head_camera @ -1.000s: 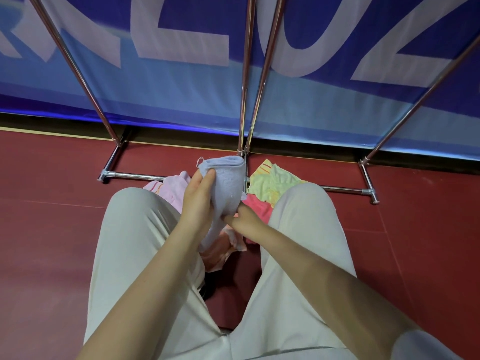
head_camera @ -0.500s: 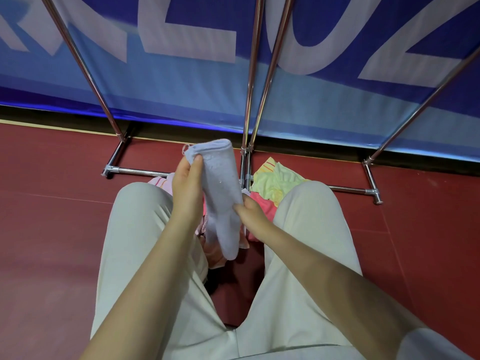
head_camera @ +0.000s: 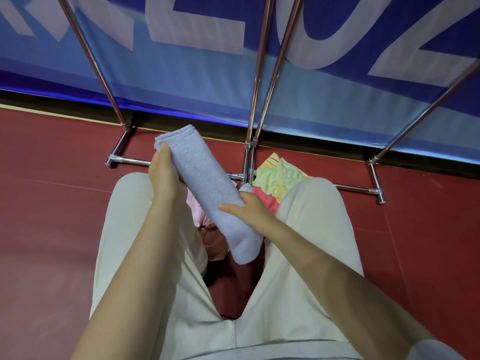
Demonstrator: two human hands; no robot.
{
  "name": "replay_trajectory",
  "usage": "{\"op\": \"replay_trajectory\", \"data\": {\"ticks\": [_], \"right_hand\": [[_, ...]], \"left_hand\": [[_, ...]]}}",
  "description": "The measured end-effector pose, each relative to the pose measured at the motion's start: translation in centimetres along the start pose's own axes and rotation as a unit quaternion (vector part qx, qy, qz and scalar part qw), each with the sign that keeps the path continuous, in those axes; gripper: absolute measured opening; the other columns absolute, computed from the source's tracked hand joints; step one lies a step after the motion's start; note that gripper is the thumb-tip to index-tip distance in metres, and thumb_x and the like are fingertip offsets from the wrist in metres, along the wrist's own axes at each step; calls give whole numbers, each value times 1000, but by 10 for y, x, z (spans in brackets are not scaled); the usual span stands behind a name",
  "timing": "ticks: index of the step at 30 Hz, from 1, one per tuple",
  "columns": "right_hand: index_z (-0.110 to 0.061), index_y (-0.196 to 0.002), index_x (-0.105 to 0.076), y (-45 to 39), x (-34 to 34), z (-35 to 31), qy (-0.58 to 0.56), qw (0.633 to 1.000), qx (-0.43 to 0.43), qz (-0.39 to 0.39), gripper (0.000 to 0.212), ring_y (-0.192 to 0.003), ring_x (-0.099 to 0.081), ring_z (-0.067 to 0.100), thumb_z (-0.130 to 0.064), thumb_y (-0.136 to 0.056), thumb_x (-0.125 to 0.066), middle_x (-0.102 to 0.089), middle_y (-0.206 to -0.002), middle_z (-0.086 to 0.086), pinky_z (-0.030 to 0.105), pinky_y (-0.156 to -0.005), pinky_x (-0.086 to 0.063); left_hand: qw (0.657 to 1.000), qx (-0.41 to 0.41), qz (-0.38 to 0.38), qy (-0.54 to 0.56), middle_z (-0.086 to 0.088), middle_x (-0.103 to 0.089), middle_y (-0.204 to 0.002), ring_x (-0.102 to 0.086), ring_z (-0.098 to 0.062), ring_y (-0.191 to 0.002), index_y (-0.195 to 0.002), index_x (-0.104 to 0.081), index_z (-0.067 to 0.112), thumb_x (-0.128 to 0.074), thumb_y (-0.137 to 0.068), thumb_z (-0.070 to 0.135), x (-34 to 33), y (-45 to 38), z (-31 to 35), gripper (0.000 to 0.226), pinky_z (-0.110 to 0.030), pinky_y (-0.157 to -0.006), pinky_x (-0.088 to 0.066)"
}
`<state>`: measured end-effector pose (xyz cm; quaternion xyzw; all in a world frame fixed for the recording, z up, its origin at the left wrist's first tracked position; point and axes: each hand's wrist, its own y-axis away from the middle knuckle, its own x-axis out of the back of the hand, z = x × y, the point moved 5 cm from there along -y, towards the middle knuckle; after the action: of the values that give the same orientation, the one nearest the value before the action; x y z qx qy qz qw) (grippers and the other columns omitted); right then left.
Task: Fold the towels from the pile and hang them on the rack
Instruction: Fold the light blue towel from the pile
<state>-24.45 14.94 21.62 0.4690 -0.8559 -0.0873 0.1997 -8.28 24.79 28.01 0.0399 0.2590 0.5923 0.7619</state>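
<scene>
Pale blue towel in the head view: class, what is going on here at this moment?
A person sitting on the red floor holds a folded pale blue towel up over their lap. The left hand grips it near the top end and the right hand holds it lower down. More towels, pink and yellow-green, lie in a pile between the knees. The metal rack stands just ahead; no towel shows on the rack parts in view.

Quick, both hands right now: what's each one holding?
Left hand: grips the upper end of the folded pale blue terry towel.
Right hand: holds the same towel lower down, thumb across its front.
</scene>
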Motion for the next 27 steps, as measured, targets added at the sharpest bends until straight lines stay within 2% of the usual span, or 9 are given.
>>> {"op": "replay_trajectory", "data": {"ticks": [3,8,12,14,17,19,21,24,27], "right_hand": [[-23,-71,-58,1,6,-5,-5,1000,5,-3,21,-60,-49,-3,-31,-83,-74,-50,-65,-13,13,-60,-37],[-7,-90,-66,4,25,-16,-7,1000,5,6,30,-80,-56,10,-37,-88,-67,-61,-84,4,28,-73,-41],[4,-104,-64,-2,47,-50,-29,999,13,7,40,-89,-59,14,-33,-90,-65,-69,-104,19,31,-80,-44],[3,-105,-65,-10,59,-78,-27,999,19,14,39,-92,-59,15,-32,-88,-66,-70,-105,16,33,-83,-45],[-10,-102,-70,-25,78,-129,-50,998,23,15,17,-91,-62,17,-19,-89,-66,-71,-101,9,34,-87,-47],[-15,-92,-72,-31,90,-171,-65,997,36,12,8,-83,-66,15,-20,-88,-67,-73,-89,2,30,-81,-50],[-16,-90,-72,-36,101,-213,-50,997,51,12,9,-80,-69,14,-24,-88,-68,-74,-86,0,30,-80,-53],[-14,-101,-72,-41,116,-278,-3,997,77,21,20,-93,-70,21,-28,-87,-68,-74,-99,6,35,-88,-53],[-12,-98,-71,-48,122,-340,34,992,117,21,15,-81,-70,13,-22,-91,-62,-73,-91,4,24,-71,-55]], "left_hand": [[1000,15,17,-2,5,-67,-94,-64,-9,-85,-100,-62,23,-48,-99,29,1,-2,-2,16,-28,-77,-52],[999,24,24,-18,2,-66,-96,-62,-11,-87,-112,-62,17,-48,-97,24,-3,-7,3,22,-25,-71,-50],[999,0,-8,-32,4,-60,-80,-52,-12,-71,-86,-66,22,-45,-93,17,-26,-12,34,22,-25,-61,-41],[999,-25,-13,-43,8,-57,-76,-49,-10,-68,-80,-65,22,-44,-90,15,-41,-18,59,24,-25,-60,-39],[989,-102,-19,-107,7,-56,-81,-51,-9,-76,-91,-60,19,-42,-90,8,-65,-30,106,21,-21,-66,-44],[986,-126,-19,-104,-1,-60,-99,-55,-15,-87,-109,-58,17,-43,-91,10,-77,-36,135,24,-28,-77,-46],[986,-127,-28,-108,-7,-58,-117,-57,-21,-96,-128,-52,18,-42,-92,12,-88,-44,162,38,-35,-79,-49],[981,-133,-43,-132,-11,-56,-130,-58,-24,-97,-136,-48,19,-40,-91,8,-102,-59,200,47,-35,-75,-51],[983,-127,-56,-122,-10,-47,-137,-54,-26,-105,-142,-42,12,-36,-92,-1,-111,-66,228,52,-35,-79,-49]]}}
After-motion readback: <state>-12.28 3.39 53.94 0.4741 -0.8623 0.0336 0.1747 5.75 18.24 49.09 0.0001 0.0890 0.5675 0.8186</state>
